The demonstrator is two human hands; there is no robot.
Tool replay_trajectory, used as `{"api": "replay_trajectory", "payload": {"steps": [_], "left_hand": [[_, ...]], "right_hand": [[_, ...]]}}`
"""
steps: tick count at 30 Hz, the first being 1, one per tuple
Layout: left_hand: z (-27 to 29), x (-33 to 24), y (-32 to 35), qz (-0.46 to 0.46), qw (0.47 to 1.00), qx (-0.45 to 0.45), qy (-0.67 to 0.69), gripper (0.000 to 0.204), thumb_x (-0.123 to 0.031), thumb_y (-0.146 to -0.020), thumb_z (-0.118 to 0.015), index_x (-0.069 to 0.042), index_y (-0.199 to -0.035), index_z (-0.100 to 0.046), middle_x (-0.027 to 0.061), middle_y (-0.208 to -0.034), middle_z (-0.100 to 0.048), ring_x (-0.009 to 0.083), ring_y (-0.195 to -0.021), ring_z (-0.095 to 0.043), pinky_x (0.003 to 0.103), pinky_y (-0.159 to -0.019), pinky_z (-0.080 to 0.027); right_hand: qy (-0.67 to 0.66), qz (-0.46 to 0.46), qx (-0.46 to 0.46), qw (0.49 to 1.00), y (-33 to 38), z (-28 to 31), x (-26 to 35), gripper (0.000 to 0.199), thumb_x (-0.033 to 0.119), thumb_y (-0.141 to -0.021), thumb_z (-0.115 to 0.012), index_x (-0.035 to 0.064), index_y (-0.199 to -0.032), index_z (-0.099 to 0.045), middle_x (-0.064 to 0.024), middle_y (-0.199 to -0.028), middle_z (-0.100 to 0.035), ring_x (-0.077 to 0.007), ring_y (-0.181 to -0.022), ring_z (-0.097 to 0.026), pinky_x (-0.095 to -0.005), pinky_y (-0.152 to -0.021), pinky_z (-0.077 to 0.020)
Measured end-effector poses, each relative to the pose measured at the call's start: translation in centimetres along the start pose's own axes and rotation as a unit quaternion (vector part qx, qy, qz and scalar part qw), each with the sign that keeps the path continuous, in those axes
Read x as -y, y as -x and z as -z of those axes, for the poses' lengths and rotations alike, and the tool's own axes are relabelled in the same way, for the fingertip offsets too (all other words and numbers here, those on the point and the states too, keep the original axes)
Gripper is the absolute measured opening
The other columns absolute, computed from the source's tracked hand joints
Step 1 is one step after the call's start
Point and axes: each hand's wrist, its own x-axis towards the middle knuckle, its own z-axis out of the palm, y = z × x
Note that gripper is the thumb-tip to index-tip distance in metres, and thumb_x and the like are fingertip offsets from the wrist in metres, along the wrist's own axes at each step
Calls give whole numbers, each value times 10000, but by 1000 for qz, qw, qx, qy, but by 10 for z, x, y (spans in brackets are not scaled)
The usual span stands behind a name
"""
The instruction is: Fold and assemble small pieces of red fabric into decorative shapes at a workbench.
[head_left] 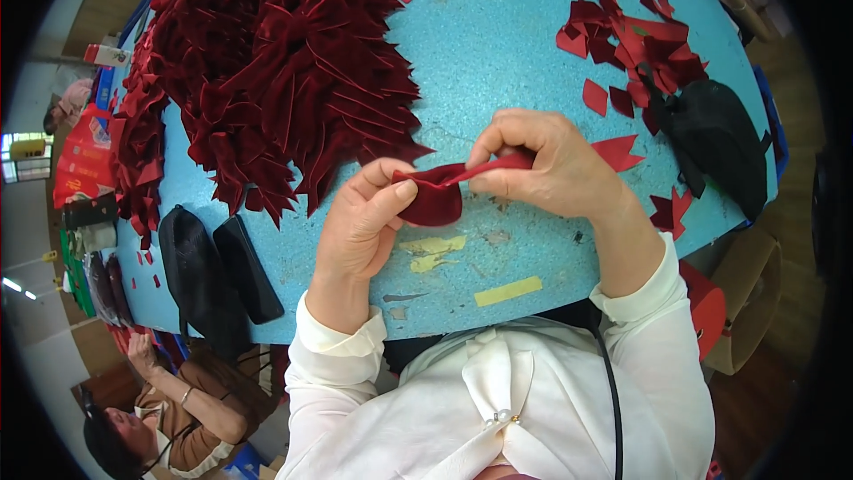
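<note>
Dark red velvet strip (433,203) is pinched narrowly between thumb and fingers of both the left hand (366,213) and the right hand (546,164), above the blue table (480,36) toward its near edge. Open tabletop stretches beyond the hands toward the far edge, between heaped red bows (311,62) on the left and scattered red pieces (653,40) nearer the right edge, where a black bag (721,142) lies.

Both hands (360,213) (555,164) pinch near each other; bent forearms (342,307) (629,244) reach forward.
</note>
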Motion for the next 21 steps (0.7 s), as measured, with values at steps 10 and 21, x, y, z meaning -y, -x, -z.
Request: {"api": "replay_trajectory", "payload": {"steps": [10,21], "left_hand": [[-8,4,-1,-182,968,-28,-169,129,32,-885,-622,-9,-1004,-599,73,-1014,-665,102,-886,-614,244,-821,-482],[1,2,-2,-76,997,19,25,127,-33,-915,-584,-39,-1041,-571,83,-980,-675,149,-880,-645,293,-846,-504]], "right_hand": [[-14,2,33,999,3,11,0,177,36,-710,-785,55,-825,-652,35,-700,-530,-54,-564,-423,-230,-508,-370],[148,225,-210,940,-3,3,-25,282,-138,-666,-639,60,-865,-617,-15,-756,-597,-123,-563,-504,-240,-503,-400]]}}
